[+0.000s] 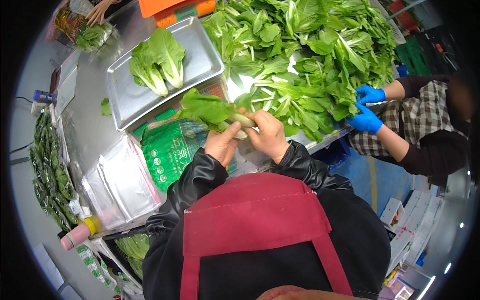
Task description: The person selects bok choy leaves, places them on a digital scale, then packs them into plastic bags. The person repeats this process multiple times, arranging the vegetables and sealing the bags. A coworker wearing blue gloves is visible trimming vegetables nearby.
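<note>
Both my hands hold leafy greens (210,108) with pale stems over the table's near edge. My left hand (221,147) grips the lower stems, thumb on top. The fingers of my right hand (269,133) close around a thick white stem end. Ahead and to the left, a metal tray (120,101) carries a few loose heads of leafy greens (161,62); it appears to rest on a scale whose panel (215,90) partly shows. Below my left hand lies a green printed sack (165,153). A large heap of greens (300,75) spreads ahead and to the right.
Clear plastic bags (122,180) lie at the left, beside a pink bottle (77,234) and bagged greens (52,172). An orange device (183,13) stands behind the tray. A co-worker's blue-gloved hands (365,108) touch the heap at right. Another person's hand (99,13) holds bagged greens at far left.
</note>
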A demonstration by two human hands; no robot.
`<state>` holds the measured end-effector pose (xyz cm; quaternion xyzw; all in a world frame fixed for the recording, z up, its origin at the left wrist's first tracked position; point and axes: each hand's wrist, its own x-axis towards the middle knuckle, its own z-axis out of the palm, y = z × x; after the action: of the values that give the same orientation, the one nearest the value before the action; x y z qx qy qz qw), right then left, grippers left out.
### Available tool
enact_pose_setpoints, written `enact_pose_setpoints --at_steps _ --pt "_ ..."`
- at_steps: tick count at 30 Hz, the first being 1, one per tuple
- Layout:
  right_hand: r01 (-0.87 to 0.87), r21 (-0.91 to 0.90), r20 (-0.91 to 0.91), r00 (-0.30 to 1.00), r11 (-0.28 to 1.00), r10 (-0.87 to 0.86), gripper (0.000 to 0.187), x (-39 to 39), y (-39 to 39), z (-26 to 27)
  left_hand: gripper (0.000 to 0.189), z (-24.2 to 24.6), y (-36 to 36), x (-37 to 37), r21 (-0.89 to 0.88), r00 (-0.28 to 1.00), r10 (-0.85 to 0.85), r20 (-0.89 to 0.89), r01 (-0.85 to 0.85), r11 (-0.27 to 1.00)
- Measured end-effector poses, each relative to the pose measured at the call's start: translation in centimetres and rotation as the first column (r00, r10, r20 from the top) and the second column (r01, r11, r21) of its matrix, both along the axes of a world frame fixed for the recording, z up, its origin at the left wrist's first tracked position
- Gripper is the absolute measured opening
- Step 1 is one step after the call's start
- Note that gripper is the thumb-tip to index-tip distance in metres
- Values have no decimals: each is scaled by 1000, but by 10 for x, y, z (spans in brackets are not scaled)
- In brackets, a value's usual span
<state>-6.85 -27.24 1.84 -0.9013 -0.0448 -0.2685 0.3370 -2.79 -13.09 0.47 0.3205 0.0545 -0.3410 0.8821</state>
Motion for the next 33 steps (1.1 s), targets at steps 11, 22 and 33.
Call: enact_pose_setpoints --at_steps 11,22,33 --pt "-293 266 -228 907 918 355 29 4 -22 4 28 -21 14 7 -14 995 2 -97 -3 1000" --pt "540 645 -113 767 541 -631 70 195 -250 -41 14 -62 45 3 584 920 -144 365 -105 805" --pt "827 32 -398 526 561 -752 115 296 -244 -25 32 -100 61 0 605 859 -254 445 -79 792"
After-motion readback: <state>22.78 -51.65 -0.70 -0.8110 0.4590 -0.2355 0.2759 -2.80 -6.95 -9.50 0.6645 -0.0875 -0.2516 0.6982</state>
